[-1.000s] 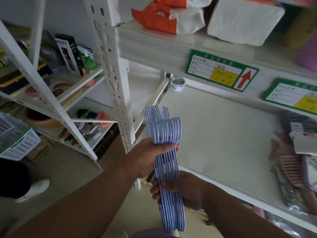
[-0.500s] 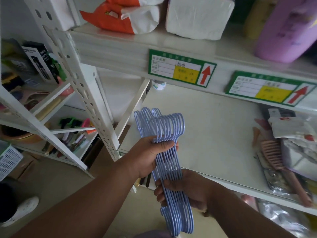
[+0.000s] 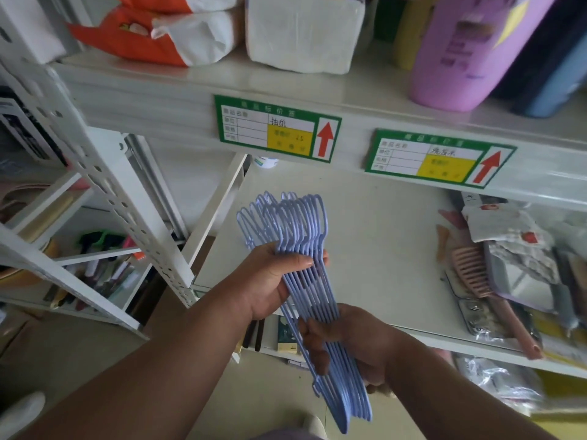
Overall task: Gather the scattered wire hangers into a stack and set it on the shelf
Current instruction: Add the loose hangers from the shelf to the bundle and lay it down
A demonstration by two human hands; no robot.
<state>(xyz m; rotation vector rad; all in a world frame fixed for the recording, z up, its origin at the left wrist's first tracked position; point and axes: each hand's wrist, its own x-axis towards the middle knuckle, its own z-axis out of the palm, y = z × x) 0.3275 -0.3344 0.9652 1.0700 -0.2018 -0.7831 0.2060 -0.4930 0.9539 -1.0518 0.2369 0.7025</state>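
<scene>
A stack of several light-blue wire hangers [image 3: 305, 274] is held upright in front of the white shelf [image 3: 381, 249], hooks pointing up and away from me. My left hand [image 3: 270, 281] grips the stack just below the hooks. My right hand [image 3: 346, 341] wraps around the lower part of the stack, thumb over the front. The hooks hover above the front left part of the shelf board without touching it.
A pink comb [image 3: 473, 271], a mirror and packaged goods crowd the shelf's right end. A small tape roll [image 3: 266, 161] sits at the back. Tissue packs [image 3: 301, 30] and a purple bottle [image 3: 470, 49] fill the shelf above. A perforated white upright [image 3: 127, 211] stands to the left.
My view has swung right and closer to the shelf. Both hands have kept hold of the hanger stack, which now sits a little further over the shelf board.
</scene>
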